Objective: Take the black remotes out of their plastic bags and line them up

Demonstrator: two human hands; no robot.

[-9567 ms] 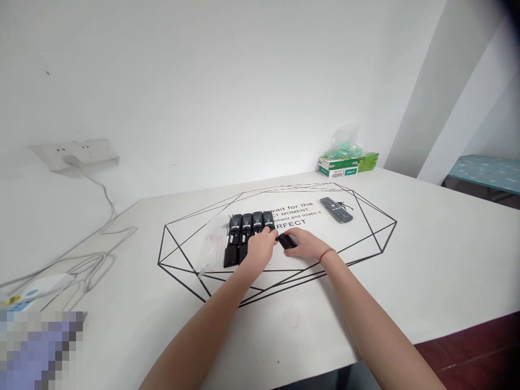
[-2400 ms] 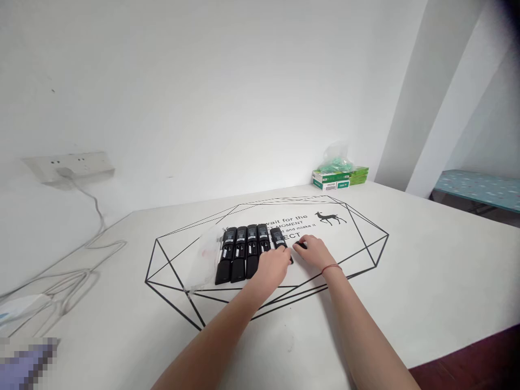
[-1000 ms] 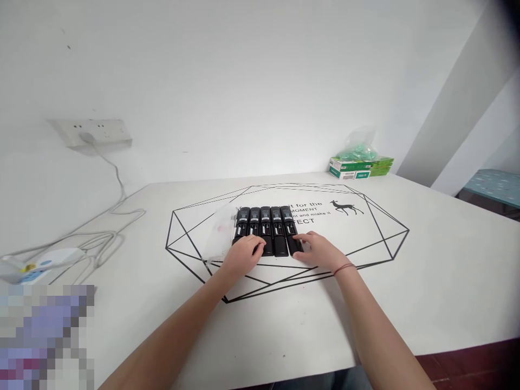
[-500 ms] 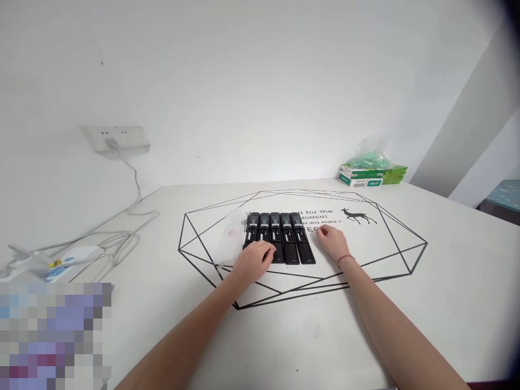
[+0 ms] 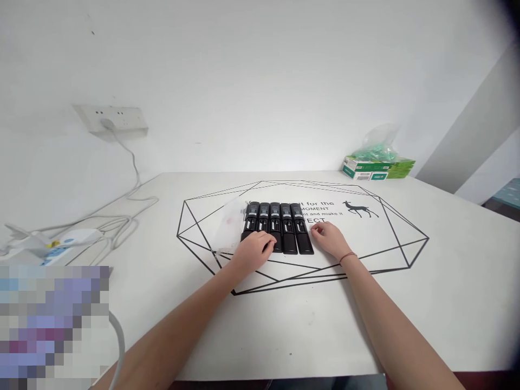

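Several black remote controls (image 5: pixel 280 227) lie side by side, backs up, in a tight row on the white table (image 5: pixel 284 325). My left hand (image 5: pixel 252 252) rests on the near ends of the leftmost remotes, fingers curled over them. My right hand (image 5: pixel 331 239) lies on the table just right of the row, fingertips touching the side of the rightmost remote (image 5: pixel 303 234), fingers loosely bent and holding nothing.
A clear plastic bag (image 5: pixel 227 230) lies left of the row. Green boxes with a plastic bag (image 5: pixel 376 162) stand at the far right by the wall. A power strip (image 5: pixel 60 244) and cables (image 5: pixel 117 222) lie at the left; a wall socket (image 5: pixel 111 118) is above.
Over ten seconds a fifth remote joined the row. In the last second my right hand shifted along the rightmost remote's side; the left hand stayed on the near ends.
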